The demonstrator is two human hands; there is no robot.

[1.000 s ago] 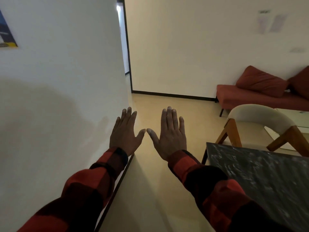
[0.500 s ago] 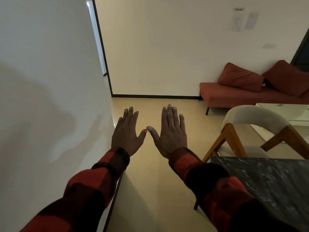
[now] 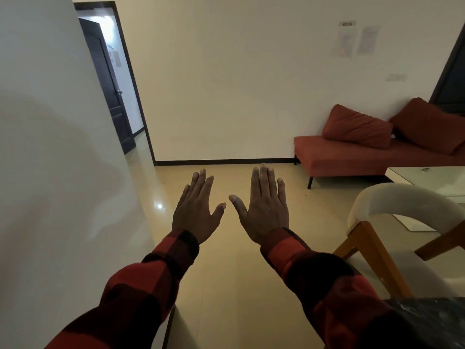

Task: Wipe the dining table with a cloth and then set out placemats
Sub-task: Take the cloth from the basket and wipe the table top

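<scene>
Both hands are held out flat in the middle of the frame, backs up, above the pale floor point(image 3: 226, 285). The fingers point(image 3: 201, 180) of the left hand point(image 3: 195, 212) are stretched straight and close together, the thumb spread toward the centre; nothing is held. The right hand point(image 3: 264, 207) is held the same way, fingers straight, thumb angled toward the left thumb, with a small gap between the two thumb tips. Red and black checked sleeves point(image 3: 141, 295) are seen on both forearms.

Only a dark marbled corner of the worktop point(image 3: 432, 321) is shown, at the lower right edge of the frame, below and right of the right hand and well apart from its fingers. A chair point(image 3: 402, 205) with wooden legs is placed just beyond it.

Paper sheets point(image 3: 357, 41) are fixed to the wall at upper right; their writing is too blurred to be read.
</scene>
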